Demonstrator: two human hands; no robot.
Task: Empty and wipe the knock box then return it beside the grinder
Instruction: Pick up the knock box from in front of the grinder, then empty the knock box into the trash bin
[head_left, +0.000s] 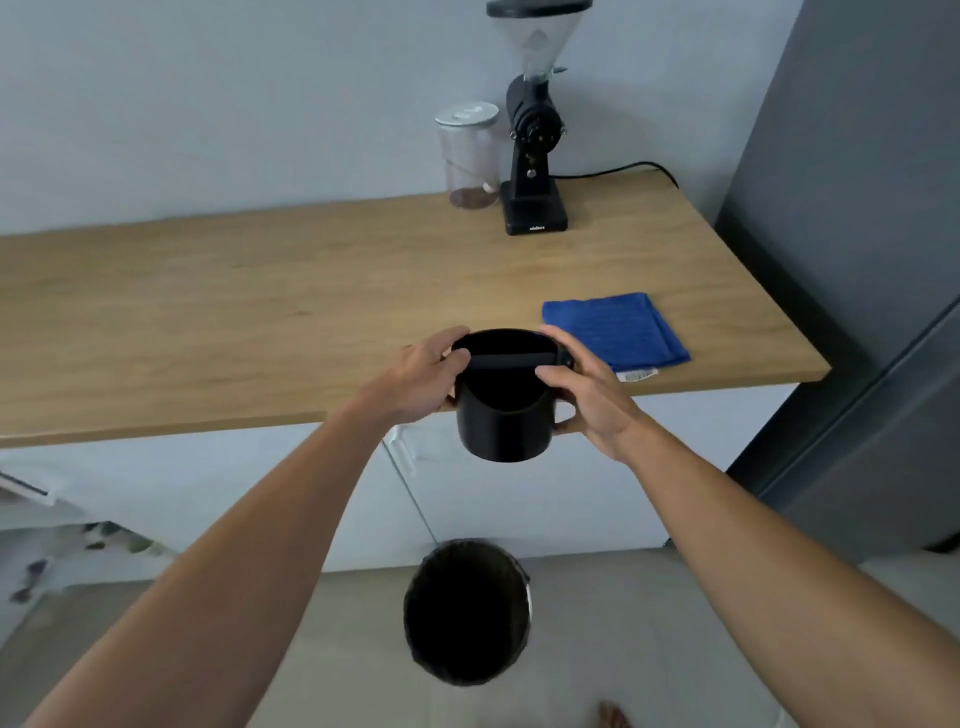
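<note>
Head view: knock box (503, 415) interior too dark to read

1. A single head-worn view looks forward and steeply down at the wooden counter (260, 312).
2. It stands close before the counter's front edge, facing the wall behind it.

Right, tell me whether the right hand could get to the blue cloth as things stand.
Probably yes, once free: the right hand grips the knock box, as does the left hand. The blue cloth lies just beyond it on the counter, nothing between.
</note>
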